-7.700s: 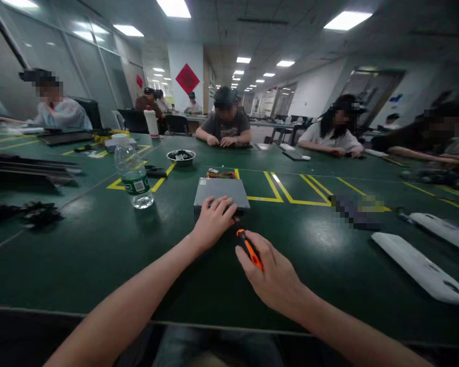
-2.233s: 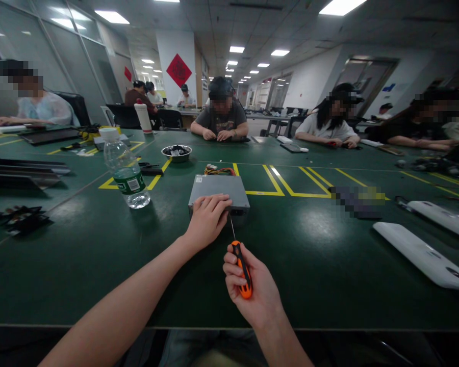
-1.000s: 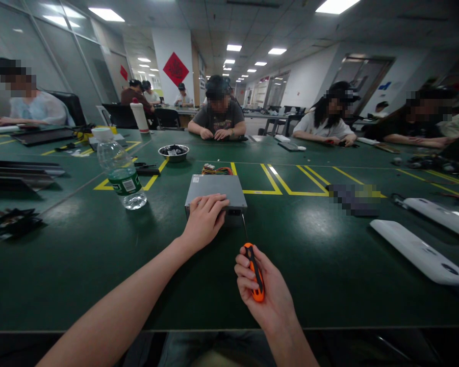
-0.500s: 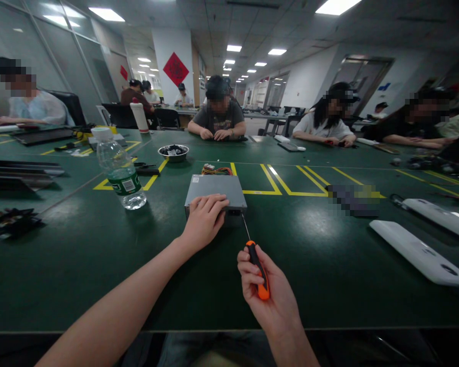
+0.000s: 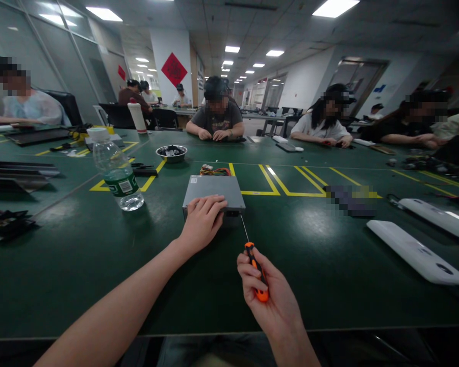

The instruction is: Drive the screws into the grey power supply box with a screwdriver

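Observation:
A grey metal computer power supply unit [image 5: 214,188] lies flat on the green table, its bundle of coloured cables [image 5: 215,171] at the far side. My left hand [image 5: 203,219] grips its near edge, with the fingers over the top and the palm against the front; the thumb is partly hidden. In my right hand [image 5: 270,283] is an orange and black screwdriver [image 5: 258,272], fingers wrapped round the handle. Its thin shaft points up and away, with the tip at the lower right of the unit's front face. Whether the tip sits in a screw is too small to tell.
Left of the unit stands a water bottle [image 5: 123,183], with a metal bowl [image 5: 172,153] of small dark parts behind it. White oblong devices [image 5: 416,252] lie at the right. Yellow tape [image 5: 260,193] marks the table. Several people sit around, one directly opposite [image 5: 216,120].
The screwdriver handle has turned slightly in my right hand, while its tip stays at the unit's front corner. My left hand keeps its place. The whole view has shifted a little.

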### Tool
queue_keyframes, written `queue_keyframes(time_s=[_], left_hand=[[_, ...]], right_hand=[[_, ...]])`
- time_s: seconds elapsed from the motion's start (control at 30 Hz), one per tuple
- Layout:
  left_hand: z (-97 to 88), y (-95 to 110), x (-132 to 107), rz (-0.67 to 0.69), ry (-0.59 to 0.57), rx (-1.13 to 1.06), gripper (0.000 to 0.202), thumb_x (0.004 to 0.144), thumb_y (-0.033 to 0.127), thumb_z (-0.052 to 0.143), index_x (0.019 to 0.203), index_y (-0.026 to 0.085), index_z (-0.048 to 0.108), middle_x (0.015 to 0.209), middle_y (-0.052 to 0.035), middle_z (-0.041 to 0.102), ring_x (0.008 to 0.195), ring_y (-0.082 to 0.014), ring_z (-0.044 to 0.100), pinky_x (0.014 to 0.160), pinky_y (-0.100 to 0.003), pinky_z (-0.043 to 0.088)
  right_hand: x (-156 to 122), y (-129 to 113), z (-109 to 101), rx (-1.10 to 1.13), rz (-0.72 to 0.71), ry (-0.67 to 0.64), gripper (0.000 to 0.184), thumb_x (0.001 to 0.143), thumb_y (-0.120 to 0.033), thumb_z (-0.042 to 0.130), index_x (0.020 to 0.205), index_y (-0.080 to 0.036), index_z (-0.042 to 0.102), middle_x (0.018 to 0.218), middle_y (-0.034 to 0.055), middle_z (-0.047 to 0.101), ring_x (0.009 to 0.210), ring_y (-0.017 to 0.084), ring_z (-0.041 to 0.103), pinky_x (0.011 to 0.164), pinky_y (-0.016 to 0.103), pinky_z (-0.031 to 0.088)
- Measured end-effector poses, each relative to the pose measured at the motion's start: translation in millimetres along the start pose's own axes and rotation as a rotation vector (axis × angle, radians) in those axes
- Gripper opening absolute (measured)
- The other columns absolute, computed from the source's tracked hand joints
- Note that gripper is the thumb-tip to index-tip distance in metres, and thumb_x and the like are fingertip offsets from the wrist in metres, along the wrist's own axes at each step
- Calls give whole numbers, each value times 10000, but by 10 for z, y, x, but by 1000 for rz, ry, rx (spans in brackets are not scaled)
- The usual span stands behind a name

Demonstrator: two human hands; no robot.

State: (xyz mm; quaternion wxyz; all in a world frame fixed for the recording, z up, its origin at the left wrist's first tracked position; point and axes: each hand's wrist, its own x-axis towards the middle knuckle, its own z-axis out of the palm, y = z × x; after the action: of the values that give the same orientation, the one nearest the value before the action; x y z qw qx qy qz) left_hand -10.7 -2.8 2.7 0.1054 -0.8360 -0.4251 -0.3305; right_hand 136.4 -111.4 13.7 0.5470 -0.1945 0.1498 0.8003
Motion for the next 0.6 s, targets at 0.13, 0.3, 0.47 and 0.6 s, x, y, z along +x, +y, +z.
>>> queue_keyframes(time_s=[0.13, 0.3, 0.47, 0.6], left_hand=[[-6, 9, -8, 0, 7, 7, 272, 871, 225, 410, 1125, 230, 508, 1225, -50, 543, 1140, -198, 463, 945, -393, 276], [55, 93, -27, 161, 62, 61, 352, 852, 221, 462, 1198, 283, 487, 1329, -72, 453, 1201, -241, 409, 957, -453, 237], [197, 238, -17, 360, 47, 12, 180, 879, 286, 449, 964, 296, 607, 1304, 7, 495, 1196, -202, 413, 994, -493, 144], [220, 288, 2, 331, 40, 2, 183, 881, 275, 453, 992, 298, 597, 1286, 17, 513, 1197, -199, 408, 978, -495, 150]], right_hand=[[1, 4, -28, -95, 8, -3, 218, 926, -256, 326, 960, -109, 483, 675, -17, 417, 435, 17, 391, 297, 71, 300], [27, 4, -38, -156, -47, -4, 254, 925, -226, 302, 939, -77, 508, 653, -9, 418, 405, 15, 346, 267, 79, 231], [32, 21, -13, -242, -71, 28, 264, 912, -223, 330, 841, -63, 527, 665, 28, 471, 432, 16, 395, 299, 77, 273], [9, -73, -217, -656, -338, 72, 264, 875, -335, 430, 974, -120, 549, 896, 104, 579, 757, 134, 595, 601, 224, 526]])
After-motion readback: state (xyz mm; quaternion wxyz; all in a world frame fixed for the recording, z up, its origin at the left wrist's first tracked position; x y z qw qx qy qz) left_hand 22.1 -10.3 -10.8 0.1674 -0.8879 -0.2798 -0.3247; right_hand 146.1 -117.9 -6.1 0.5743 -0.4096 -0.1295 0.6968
